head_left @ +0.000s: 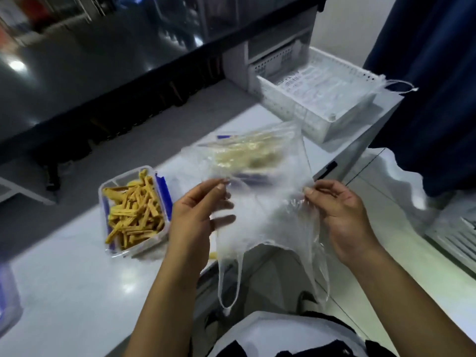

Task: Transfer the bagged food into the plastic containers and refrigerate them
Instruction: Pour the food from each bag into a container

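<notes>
I hold a clear plastic bag [268, 217] stretched between both hands above the white counter [77, 284]. My left hand [198, 215] pinches its left edge and my right hand [340, 215] pinches its right edge. The bag's handles hang down toward me. Through and behind the bag I see pale beige food [247, 153] lying in a second container with blue clips, blurred by the plastic. To the left stands an open clear container [134, 210] with blue clips, filled with yellow strips of food.
A white perforated basket [316, 99] sits at the counter's far right corner with a thin bag at its edge. Part of another blue-clipped container [7, 297] shows at the left edge. A dark blue curtain [432, 86] hangs on the right.
</notes>
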Tool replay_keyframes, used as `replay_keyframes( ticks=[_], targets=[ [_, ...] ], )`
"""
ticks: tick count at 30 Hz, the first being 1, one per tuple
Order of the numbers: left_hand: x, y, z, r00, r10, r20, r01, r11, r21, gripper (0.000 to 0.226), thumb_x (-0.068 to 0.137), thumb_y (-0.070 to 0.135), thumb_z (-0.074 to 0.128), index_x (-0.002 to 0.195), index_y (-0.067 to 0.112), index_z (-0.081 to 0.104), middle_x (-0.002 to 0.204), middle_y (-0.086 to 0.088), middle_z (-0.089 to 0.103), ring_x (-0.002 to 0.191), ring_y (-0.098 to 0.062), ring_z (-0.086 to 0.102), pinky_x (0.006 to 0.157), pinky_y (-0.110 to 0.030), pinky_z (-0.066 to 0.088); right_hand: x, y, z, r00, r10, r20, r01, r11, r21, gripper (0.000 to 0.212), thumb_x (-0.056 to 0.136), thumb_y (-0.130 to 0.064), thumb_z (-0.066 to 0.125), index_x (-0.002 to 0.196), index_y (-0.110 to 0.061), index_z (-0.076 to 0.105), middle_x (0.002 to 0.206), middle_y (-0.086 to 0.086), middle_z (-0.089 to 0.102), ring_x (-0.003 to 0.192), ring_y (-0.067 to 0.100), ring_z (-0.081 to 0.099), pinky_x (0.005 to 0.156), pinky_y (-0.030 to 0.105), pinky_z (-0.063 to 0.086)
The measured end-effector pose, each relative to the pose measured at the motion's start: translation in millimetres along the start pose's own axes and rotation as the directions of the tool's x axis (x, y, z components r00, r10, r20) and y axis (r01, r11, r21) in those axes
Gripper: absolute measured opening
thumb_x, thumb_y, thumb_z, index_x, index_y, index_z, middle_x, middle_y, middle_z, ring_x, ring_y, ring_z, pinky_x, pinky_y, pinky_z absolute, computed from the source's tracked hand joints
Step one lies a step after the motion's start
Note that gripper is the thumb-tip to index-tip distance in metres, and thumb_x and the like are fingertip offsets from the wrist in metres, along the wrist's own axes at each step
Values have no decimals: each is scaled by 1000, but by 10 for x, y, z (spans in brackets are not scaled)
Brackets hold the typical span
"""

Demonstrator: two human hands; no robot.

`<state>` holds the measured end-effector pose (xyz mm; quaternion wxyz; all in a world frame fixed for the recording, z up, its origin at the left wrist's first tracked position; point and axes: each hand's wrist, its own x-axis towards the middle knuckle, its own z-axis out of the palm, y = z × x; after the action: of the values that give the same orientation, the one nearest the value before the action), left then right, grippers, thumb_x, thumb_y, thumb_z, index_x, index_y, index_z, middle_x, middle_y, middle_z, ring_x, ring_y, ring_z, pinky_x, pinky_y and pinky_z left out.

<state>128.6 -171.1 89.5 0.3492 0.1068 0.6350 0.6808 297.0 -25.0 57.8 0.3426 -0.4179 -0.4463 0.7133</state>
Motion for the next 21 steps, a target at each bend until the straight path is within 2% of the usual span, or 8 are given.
replay_keyframes(
  ticks=[2,4,7,10,13,16,18,21],
  targets=[
    [25,-152,418,998,10,-56,-9,1000,9,19,95,12,63,110,16,73,80,-3,71,73,-17,67,59,-29,57,170,-98,-355,999,-24,-39,24,1000,4,19,87,2,68,94,-11,57,77,5,70,70,16,67,68,29,56],
    [58,-324,804,994,22,-104,-22,1000,-1,31,96,10,63,126,17,64,81,-4,72,71,-18,67,59,-31,58,336,-186,-710,994,-66,-89,61,997,-56,26,89,1,67,106,-9,52,86,15,70,76,24,66,74,38,55],
    [99,-484,1279,992,68,-104,-65,997,32,42,98,7,60,134,26,52,79,-5,73,70,-21,69,61,-37,60,522,-388,-1151,975,-211,-71,194,962,-192,23,93,1,62,106,-16,51,75,4,70,71,16,65,69,26,52],
    [134,-471,1623,988,137,-64,-131,987,89,54,98,2,58,139,33,43,84,-8,74,69,-24,70,60,-40,61,688,-626,-1453,937,-349,31,340,886,-315,24,95,2,58,101,-21,62,83,-3,71,81,12,69,75,17,53],
    [260,-321,1881,971,240,-9,-235,958,164,55,95,-5,58,131,35,56,95,-7,72,68,-24,69,56,-38,58,932,-876,-1605,905,-404,135,424,820,-385,27,94,1,59,104,-21,72,97,-9,74,93,9,70,84,18,54],
    [510,-120,2085,954,300,11,-293,924,244,41,93,-7,59,115,26,71,100,-4,73,66,-17,67,56,-29,56,1237,-1217,-1634,888,-422,181,459,808,-369,25,93,-5,63,109,-21,72,102,-8,75,99,10,70,90,22,54],
    [704,48,2221,948,316,23,-313,920,237,37,92,-6,61,110,23,74,99,-4,74,64,-16,65,57,-26,54,1457,-1508,-1614,873,-424,243,487,785,-382,23,93,-11,65,110,-23,72,104,-10,74,103,9,68,94,27,54],
    [1053,311,2499,949,313,40,-316,935,160,36,92,-4,61,111,24,74,107,-1,75,68,-15,66,59,-25,56,1848,-1949,-1541,866,-362,345,494,729,-475,23,91,-25,68,113,-32,71,109,-17,72,107,3,64,98,31,51]
  ],
)
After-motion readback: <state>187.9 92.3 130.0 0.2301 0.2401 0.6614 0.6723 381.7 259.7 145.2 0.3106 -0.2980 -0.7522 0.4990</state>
